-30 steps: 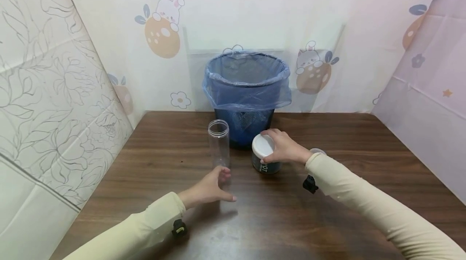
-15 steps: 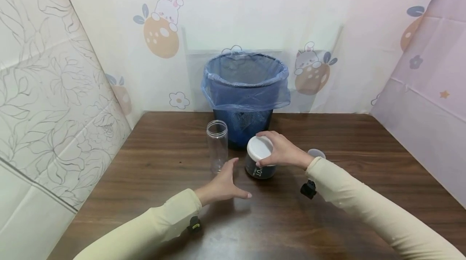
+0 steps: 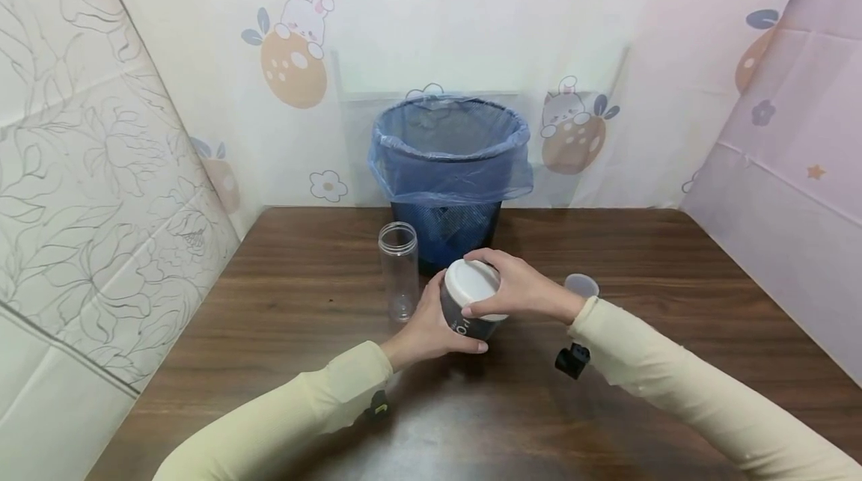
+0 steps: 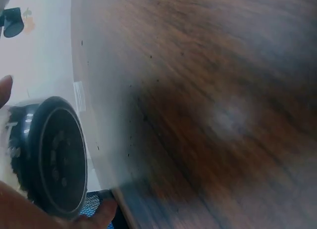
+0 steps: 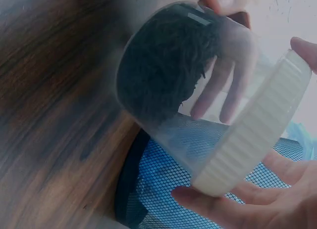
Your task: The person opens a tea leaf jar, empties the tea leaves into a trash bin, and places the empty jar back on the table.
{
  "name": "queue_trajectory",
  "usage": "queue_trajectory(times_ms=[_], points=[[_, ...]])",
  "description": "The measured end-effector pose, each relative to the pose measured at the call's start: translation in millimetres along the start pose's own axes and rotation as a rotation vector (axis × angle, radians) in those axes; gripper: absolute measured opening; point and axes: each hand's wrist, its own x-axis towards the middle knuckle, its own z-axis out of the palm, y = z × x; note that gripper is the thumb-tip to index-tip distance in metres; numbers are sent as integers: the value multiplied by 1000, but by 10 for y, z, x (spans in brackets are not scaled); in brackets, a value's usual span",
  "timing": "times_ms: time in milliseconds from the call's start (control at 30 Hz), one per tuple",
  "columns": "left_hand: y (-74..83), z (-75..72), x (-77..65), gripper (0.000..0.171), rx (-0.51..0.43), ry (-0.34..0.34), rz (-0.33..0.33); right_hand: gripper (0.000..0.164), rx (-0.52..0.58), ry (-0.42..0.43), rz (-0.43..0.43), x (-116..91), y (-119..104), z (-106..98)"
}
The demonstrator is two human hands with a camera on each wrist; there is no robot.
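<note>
Between my hands is a clear jar [image 5: 158, 66] with dark shredded contents, which look like loose tea leaves, and a white ribbed lid [image 3: 473, 280]. My left hand [image 3: 427, 328] grips the jar's body from the left. From above and the right, my right hand [image 3: 521, 288] holds the lid by its rim. The jar is tilted, and its round base [image 4: 62, 160] shows clear of the table in the left wrist view. A tall lidless transparent bottle [image 3: 400, 275] stands upright just left of the jar. Part of the jar's lettering is covered by fingers.
A blue mesh bin [image 3: 447, 223] lined with a blue bag [image 3: 458, 180] stands behind the jar, at the back of the brown wooden table [image 3: 303, 301]. A small translucent round cap [image 3: 582, 285] lies beyond my right wrist. Patterned sheets hang around the table.
My left hand has moved right and up from near the bottle to take hold of the jar's body. My right hand has brought the jar left and nearer, and it now tilts.
</note>
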Motion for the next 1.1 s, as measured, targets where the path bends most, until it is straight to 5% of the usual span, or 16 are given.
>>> queue_trajectory(times_ms=[200, 500, 900, 1100], points=[[33, -8, 6, 107, 13, 14, 47, 80, 3, -27, -5, -51, -30, -45], [62, -32, -82, 104, 204, -31, 53, 89, 6, -266, -73, -140, 21, -147], [33, -104, -105, 103, 216, -35, 199, 88, -57, -220, -266, -162, 74, -84], [20, -146, -108, 101, 224, -49, 195, 89, -39, -214, -329, -131, 132, -54]])
